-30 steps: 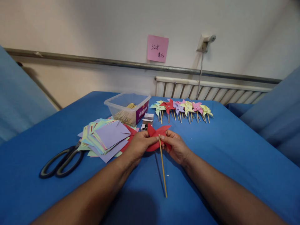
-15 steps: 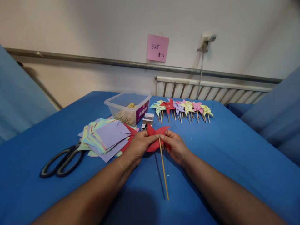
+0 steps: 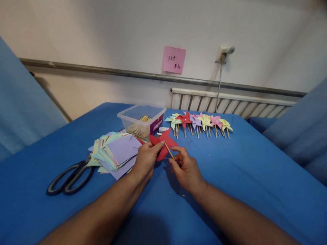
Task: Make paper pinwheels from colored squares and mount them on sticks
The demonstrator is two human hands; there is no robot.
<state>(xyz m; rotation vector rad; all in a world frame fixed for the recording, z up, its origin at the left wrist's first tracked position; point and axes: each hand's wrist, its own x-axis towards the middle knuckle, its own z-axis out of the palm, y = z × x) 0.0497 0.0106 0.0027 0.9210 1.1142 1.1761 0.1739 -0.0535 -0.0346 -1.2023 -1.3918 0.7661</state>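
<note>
A red paper pinwheel (image 3: 165, 139) is held over the blue table, its wooden stick (image 3: 169, 151) slanting down to the right. My left hand (image 3: 147, 156) is closed on the paper blades at their left side, thumb near the top of the stick. With thumb and fingers, my right hand (image 3: 186, 167) pinches the stick lower down; the rest of the stick is hidden by that hand. Just behind the pinwheel stands a small white box (image 3: 163, 129), partly covered by the red blades.
Left of my hands lies a pile of coloured paper squares (image 3: 122, 149), with black-handled scissors (image 3: 73, 178) beside it. A clear plastic tub (image 3: 125, 119) holds wooden sticks. Finished pinwheels (image 3: 205, 120) lie in a row at the back of the blue table (image 3: 242, 177), near the radiator (image 3: 235, 102).
My right hand has let go of the paper and moved down onto the stick. The pinwheel has shifted slightly left, and its stick now tilts more to the right.
</note>
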